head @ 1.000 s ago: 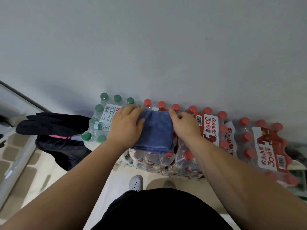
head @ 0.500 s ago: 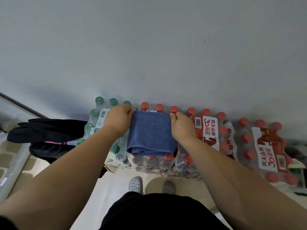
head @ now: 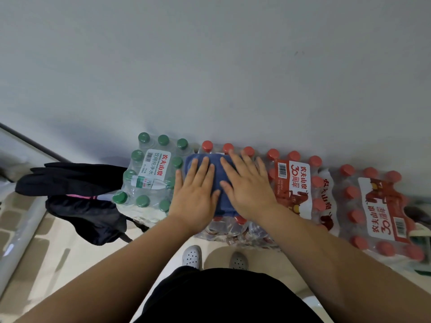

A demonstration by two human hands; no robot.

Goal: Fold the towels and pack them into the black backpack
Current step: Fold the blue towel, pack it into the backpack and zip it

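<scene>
Left hand (head: 194,194), right hand (head: 249,190) flat on towel (head: 218,177)

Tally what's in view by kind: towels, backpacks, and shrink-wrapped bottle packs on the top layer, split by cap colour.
Blue towel: 1
Black backpack: 1
Green-capped bottle pack: 1
Red-capped bottle packs: 3
Total: 6

A storage corner: shrink-wrapped water-bottle packs (head: 293,183) line a bare wall (head: 210,66).
</scene>
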